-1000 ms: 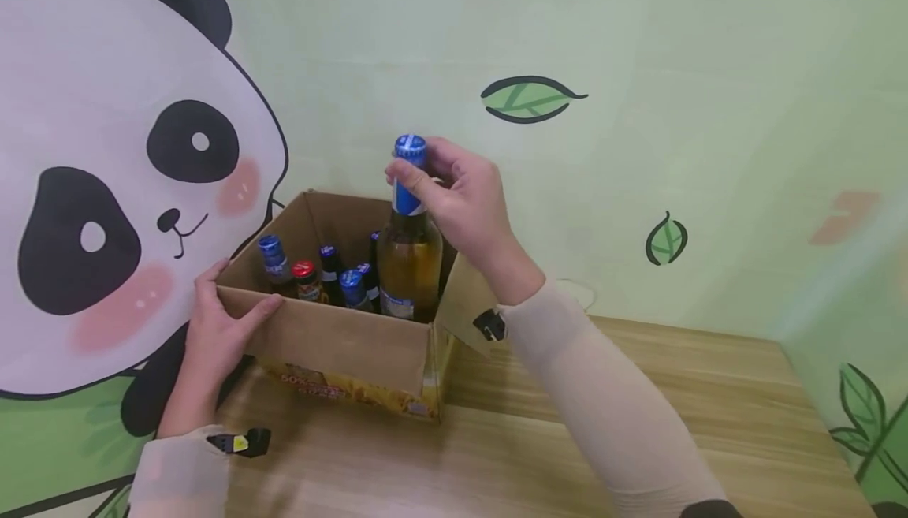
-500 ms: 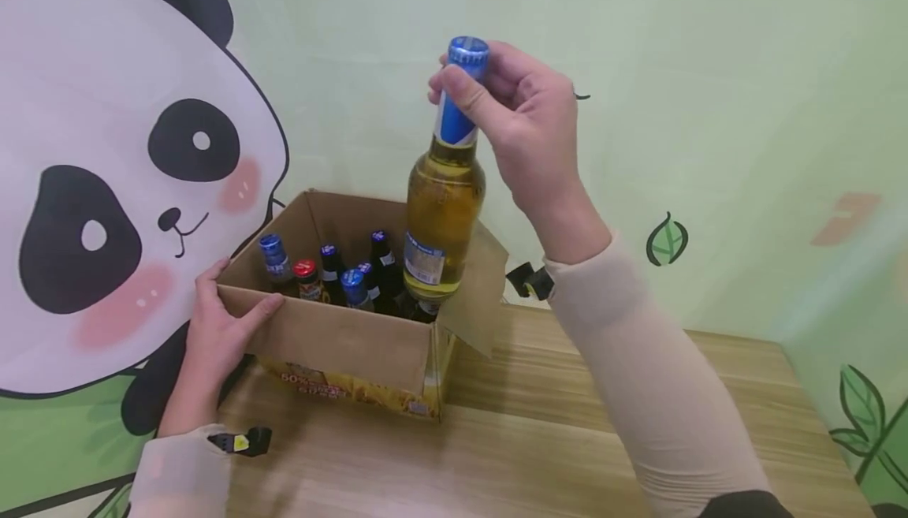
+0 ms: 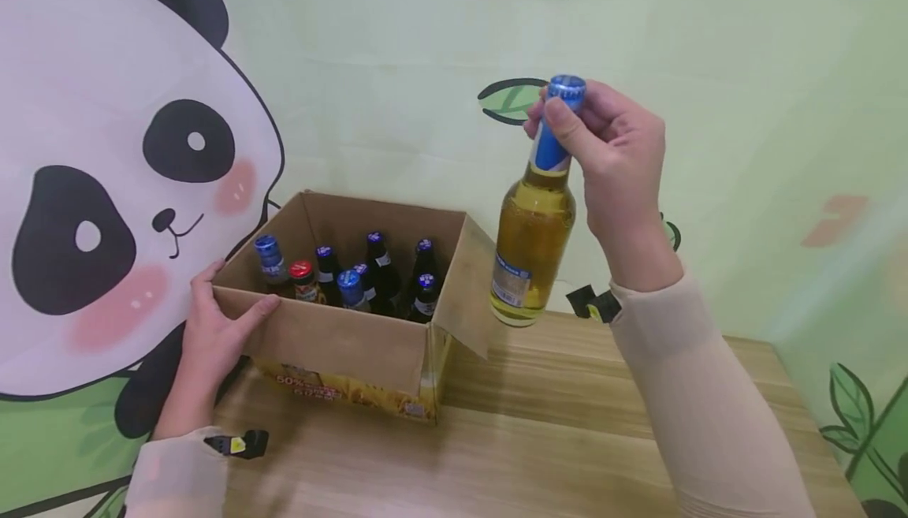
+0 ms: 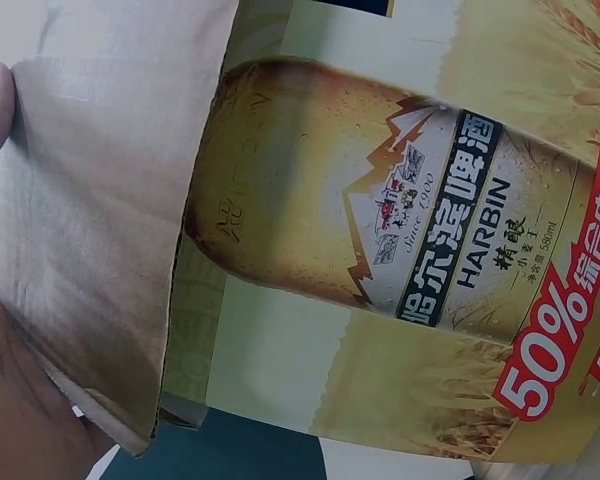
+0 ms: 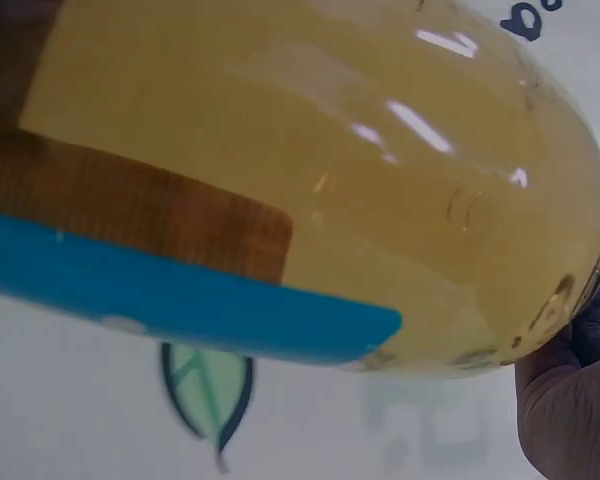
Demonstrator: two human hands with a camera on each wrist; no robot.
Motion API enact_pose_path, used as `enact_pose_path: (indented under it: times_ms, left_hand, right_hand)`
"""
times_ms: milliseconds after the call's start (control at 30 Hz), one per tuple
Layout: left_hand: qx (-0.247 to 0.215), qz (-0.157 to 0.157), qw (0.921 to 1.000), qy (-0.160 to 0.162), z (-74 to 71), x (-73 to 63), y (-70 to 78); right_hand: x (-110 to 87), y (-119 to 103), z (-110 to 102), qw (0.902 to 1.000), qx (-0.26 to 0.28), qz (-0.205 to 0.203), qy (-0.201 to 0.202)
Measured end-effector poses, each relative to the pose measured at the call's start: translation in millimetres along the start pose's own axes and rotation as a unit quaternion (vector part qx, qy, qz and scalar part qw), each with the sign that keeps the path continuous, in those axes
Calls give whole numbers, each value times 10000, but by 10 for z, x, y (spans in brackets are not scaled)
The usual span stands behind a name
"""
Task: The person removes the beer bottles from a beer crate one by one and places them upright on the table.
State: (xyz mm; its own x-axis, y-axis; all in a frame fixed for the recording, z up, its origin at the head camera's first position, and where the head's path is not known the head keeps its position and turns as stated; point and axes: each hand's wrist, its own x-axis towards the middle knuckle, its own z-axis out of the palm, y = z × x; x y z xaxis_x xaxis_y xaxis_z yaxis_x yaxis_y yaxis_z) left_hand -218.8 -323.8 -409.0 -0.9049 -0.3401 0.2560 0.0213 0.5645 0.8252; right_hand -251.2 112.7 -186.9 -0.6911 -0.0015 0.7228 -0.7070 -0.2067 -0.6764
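In the head view my right hand (image 3: pixel 624 155) grips a clear beer bottle (image 3: pixel 535 242) by its blue-wrapped neck, thumb in front. The bottle has a blue cap and golden liquid, and hangs tilted to the right of the box. Its body fills most of the right wrist view, with the hand at the right edge. My left hand (image 3: pixel 220 337) holds the near left corner of an open cardboard box (image 3: pixel 333 340), thumb over the folded flap (image 4: pixel 100 200). Inside the box stand several bottles, one with a red cap (image 3: pixel 301 270), the others blue-capped; their lower parts are hidden.
The box stands on a wooden table (image 3: pixel 539 447), its right flap (image 3: pixel 464 289) sticking outward. Behind the table hangs a pale green backdrop (image 3: pixel 383 53) with a large panda and leaves printed on it. A Harbin beer picture (image 4: pixel 320 190) covers the box's side.
My right hand has lifted the beer bottle out of the box and carried it right, lowering slightly at the end. Two more bottle caps now show in the box. The left hand stays put.
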Motion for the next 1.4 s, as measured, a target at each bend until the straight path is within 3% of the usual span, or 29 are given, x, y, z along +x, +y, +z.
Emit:
enact_pose_path:
  times_ms: [267,467,667,800,1033,1267,1400]
  left_hand:
    - [-60,-29,10000,-55,30,-31,-17]
    - [-26,32,10000,-36,50,-12,5]
    - [0,9,10000,-4,44,-18,10]
    - [32,-31,10000,-63,52,-36,1]
    - [67,-157,9998,-94,38,-47,20]
    - [78,-135,9998,-116,31,-31,7]
    - [71,-124,9999,-97,29,-35,-1]
  right_hand:
    - [-388,557,-468,9953,-871,343,255]
    - [-687,1029,-801,9823,-1652,729,493]
    - [-905,1445,-989,9710,-2051,1041,656]
    - [-1014,1640,-1050,9654,-2225,1091,807]
    - [-1076,1872,-1034,9683,-2156,858,929]
    - [-1149,2045,-967,9664,-2059,1143,1030]
    - [-1180,2034,-894,9640,-2103,1235,1062]
